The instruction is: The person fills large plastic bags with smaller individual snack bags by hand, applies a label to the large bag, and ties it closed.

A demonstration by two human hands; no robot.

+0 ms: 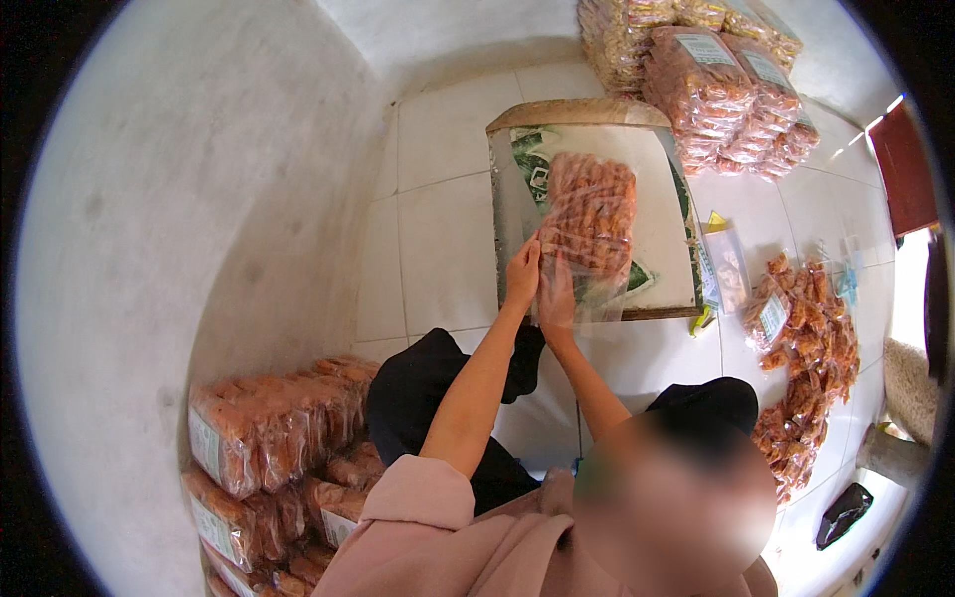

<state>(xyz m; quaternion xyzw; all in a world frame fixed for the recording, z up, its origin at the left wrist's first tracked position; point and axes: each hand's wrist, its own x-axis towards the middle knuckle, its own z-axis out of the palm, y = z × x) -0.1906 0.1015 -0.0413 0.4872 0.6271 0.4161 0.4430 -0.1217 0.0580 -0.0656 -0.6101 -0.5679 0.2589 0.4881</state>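
A clear plastic bag (pixel 593 216) packed with rows of reddish-brown snack pieces lies on a low board-topped stand. My left hand (pixel 524 272) pinches the bag's left edge near its lower end. Close beside it, my right hand (pixel 556 295) shows through loose clear film at the bag's lower end, its fingers stretched along the bag. Whether that hand is inside the film or behind it, I cannot tell. Under the bag, the low stand (pixel 660 224) has a pale top with green printed patches and a worn wooden edge.
Packed snack bags stand in stacks at the lower left (pixel 291 425) and upper right (pixel 705 82). On the tiled floor to the right lie a clear plastic pouch (pixel 727 261), a yellow-green tool (pixel 703 322) and a long spread of small packets (pixel 809 358). A wall (pixel 186 186) rises at left.
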